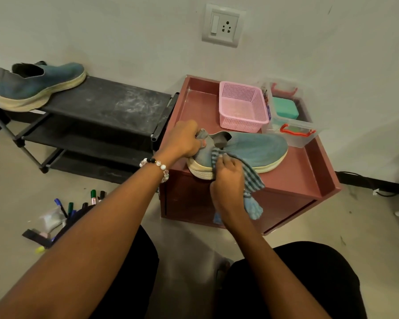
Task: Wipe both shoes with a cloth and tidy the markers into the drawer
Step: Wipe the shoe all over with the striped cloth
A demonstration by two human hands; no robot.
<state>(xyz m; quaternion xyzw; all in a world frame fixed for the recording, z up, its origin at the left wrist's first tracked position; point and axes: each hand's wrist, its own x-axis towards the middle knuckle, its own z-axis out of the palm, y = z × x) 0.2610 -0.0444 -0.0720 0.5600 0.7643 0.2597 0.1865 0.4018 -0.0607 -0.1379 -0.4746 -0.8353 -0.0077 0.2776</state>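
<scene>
Wiping the first shoe [251,148], which lies on its sole on top of the maroon drawer cabinet [293,178] with its heel toward the person and overhanging the near edge. Left hand [184,139] pinches the heel collar and steadies the shoe; right hand [228,178] has its fingers curled round a blue striped cloth [251,180] and presses it against the near side of the upper, just above the cream sole. For a clean pass, the steadying grip should probably stay firm at the heel while the cloth is drawn toward the toe in overlapping strokes, then along the sole rim, where dirt would tend to collect; the hanging tail of the cloth is best gathered so it does not drag. Second shoe [37,86] rests on the top shelf of the black rack [115,100], apparently not yet wiped. Markers [78,208] lie scattered on the floor, left of the cabinet, and are yet to be tidied.
</scene>
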